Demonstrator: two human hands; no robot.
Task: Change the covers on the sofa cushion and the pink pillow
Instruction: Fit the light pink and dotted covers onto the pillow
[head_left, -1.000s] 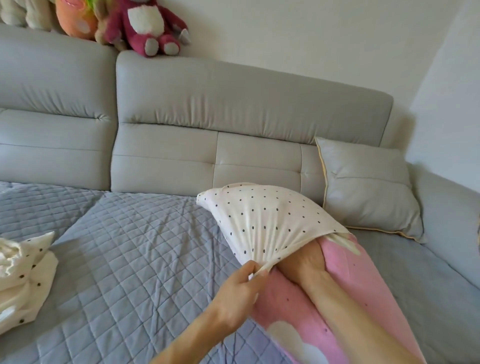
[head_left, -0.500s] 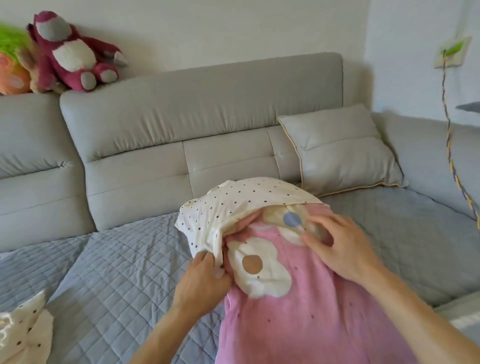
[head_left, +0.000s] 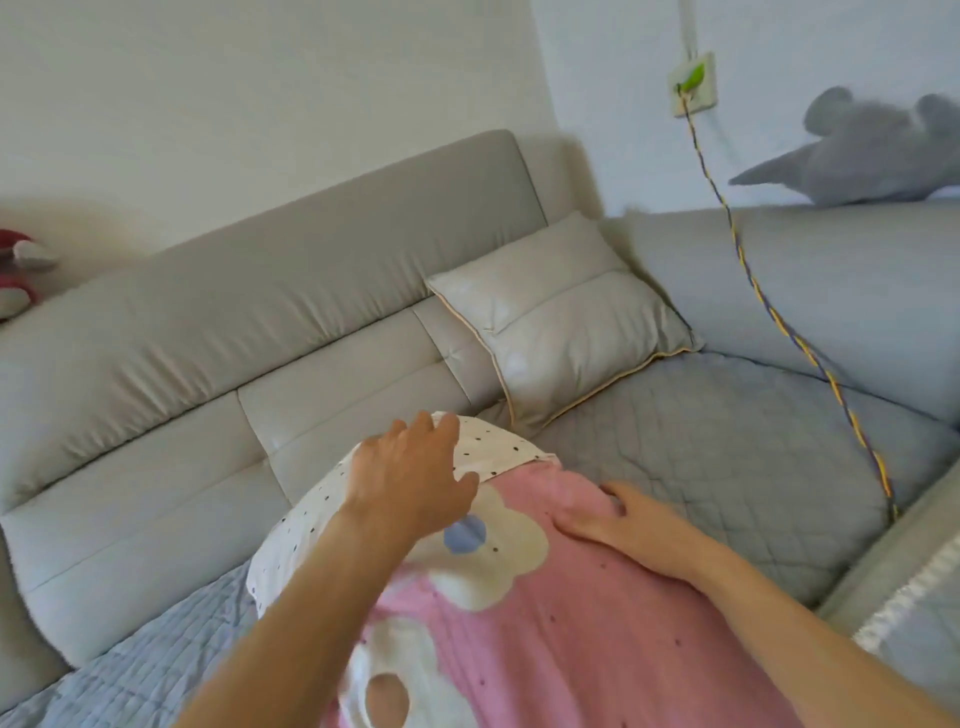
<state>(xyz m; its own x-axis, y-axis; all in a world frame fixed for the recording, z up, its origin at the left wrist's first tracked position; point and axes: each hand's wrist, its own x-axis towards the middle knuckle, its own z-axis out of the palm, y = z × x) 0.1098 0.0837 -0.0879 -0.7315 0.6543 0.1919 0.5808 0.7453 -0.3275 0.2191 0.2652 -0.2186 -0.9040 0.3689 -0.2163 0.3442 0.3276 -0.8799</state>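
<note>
Pink pillow (head_left: 571, 623) under both hands, dotted cover (head_left: 488, 447) now only over its far end beneath the spread left hand (head_left: 410, 478), no longer pinched there, right hand (head_left: 618, 519) flat alongside, grey cushion (head_left: 561, 322) beyond; recovering likely unfinished.

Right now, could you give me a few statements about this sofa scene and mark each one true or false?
1. The left hand lies spread on the dotted cover. True.
2. The dotted cover hides the whole pink pillow. False: only its far end is covered.
3. The grey cushion leans in the sofa corner, apart from both hands. True.
4. The right hand holds the striped cord. False: it rests on the pink pillow.
5. A grey plush toy lies on the seat. False: it sits atop the backrest.
</note>
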